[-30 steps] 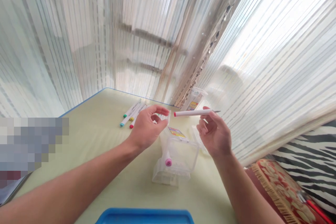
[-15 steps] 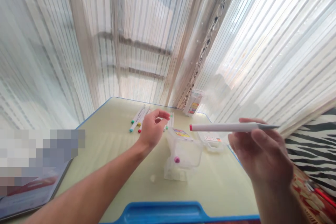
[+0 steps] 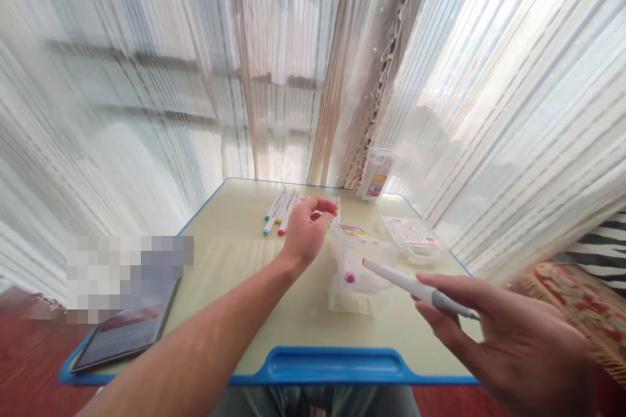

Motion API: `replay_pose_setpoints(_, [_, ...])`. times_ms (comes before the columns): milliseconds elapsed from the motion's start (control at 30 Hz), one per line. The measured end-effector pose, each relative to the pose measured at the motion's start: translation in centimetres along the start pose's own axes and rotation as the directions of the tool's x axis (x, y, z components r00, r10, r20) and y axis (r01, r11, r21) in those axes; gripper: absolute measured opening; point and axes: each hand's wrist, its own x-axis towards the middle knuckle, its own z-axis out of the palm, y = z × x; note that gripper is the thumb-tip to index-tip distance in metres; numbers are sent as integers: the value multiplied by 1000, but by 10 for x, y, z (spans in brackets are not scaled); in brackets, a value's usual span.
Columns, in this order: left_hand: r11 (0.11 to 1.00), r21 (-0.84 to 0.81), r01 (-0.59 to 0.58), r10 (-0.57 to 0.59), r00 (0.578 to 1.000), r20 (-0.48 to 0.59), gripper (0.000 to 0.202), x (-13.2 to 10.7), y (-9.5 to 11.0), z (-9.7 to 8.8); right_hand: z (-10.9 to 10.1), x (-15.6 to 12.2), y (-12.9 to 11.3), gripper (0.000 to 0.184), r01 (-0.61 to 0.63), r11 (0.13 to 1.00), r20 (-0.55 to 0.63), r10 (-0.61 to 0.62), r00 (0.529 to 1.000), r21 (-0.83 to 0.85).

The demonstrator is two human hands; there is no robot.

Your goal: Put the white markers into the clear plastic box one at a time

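Note:
My right hand [image 3: 503,332] is closed on a white marker [image 3: 405,283] with a red end and a grey cap, held low at the right, its red end pointing toward a clear plastic box [image 3: 359,270]. A pink-capped marker [image 3: 349,277] sticks out of that box. My left hand [image 3: 308,231] hovers over the far middle of the pale green table [image 3: 235,260], fingers loosely curled as if pinching; what it holds I cannot make out. Several markers [image 3: 278,212] lie just beyond it.
A clear lid [image 3: 413,234] lies right of the box. Another clear container [image 3: 375,176] stands at the far edge by the sheer curtains. A tablet [image 3: 127,332] rests at the table's left front. A blue tray handle [image 3: 337,365] runs along the near edge.
My right hand dropped and pulled back toward me with the marker, which now tilts down toward the box. The view swung left and the tablet came into sight. The left hand stays curled.

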Motion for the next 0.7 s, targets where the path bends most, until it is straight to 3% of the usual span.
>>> replay_pose_setpoints(333, [999, 41, -11, 11, 1000, 8, 13, -1, 2, -2, 30, -4, 4, 25, 144, 989, -2, -145, 989, -35])
replay_pose_setpoints(533, [998, 59, -12, 12, 1000, 16, 11, -2, 2, -2, 36, -2, 6, 32, 247, 967, 81, -242, 967, -67])
replay_pose_setpoints(700, [998, 57, 0, -1, 1000, 11, 9, -2, 2, -1, 37, 0, 4, 24, 281, 956, 103, -273, 957, -81])
